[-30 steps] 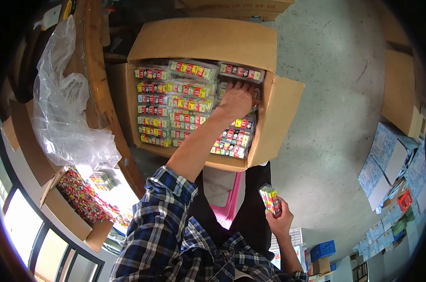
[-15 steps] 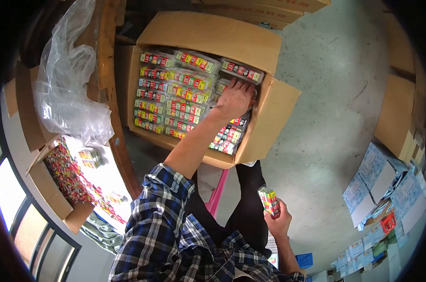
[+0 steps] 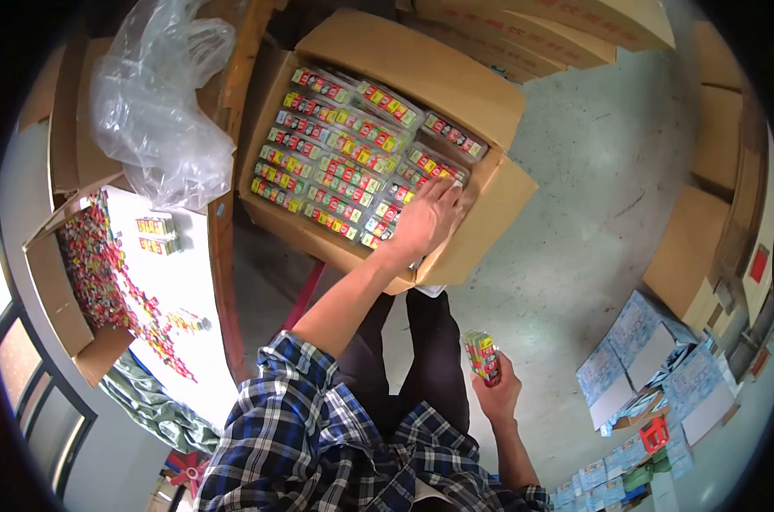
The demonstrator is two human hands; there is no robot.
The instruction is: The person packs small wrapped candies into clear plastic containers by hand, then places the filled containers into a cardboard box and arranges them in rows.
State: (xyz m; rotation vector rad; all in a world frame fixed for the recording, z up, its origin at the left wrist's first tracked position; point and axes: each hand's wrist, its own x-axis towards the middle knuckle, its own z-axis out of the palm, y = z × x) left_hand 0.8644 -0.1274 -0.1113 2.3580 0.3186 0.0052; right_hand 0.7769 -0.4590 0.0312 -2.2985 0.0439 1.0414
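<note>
My left hand (image 3: 428, 220) reaches into an open cardboard box (image 3: 404, 53), its outstretched fingers on the right-hand column of packs. Rows of clear plastic packs (image 3: 350, 177) fill the box, each showing small red, yellow, green and black labelled pieces. The fingertips touch packs near the box's right wall, and the hand covers part of that column. Lower down, beside my right leg, my right hand (image 3: 499, 388) is closed around a small stack of similar clear packs (image 3: 483, 354), held upright away from the box.
On the left, a white lit table (image 3: 203, 290) carries a heap of small colourful pieces (image 3: 97, 264) and some stacked packs (image 3: 155, 235). A clear plastic bag (image 3: 161, 111) hangs over its edge. Blue-white printed cartons (image 3: 630, 346) lie on the floor at right; large cartons (image 3: 541, 34) stand behind the box.
My left hand has shifted down along the right-hand column, uncovering packs above it. My right hand still holds its stack. The view has turned, so the box appears more tilted.
</note>
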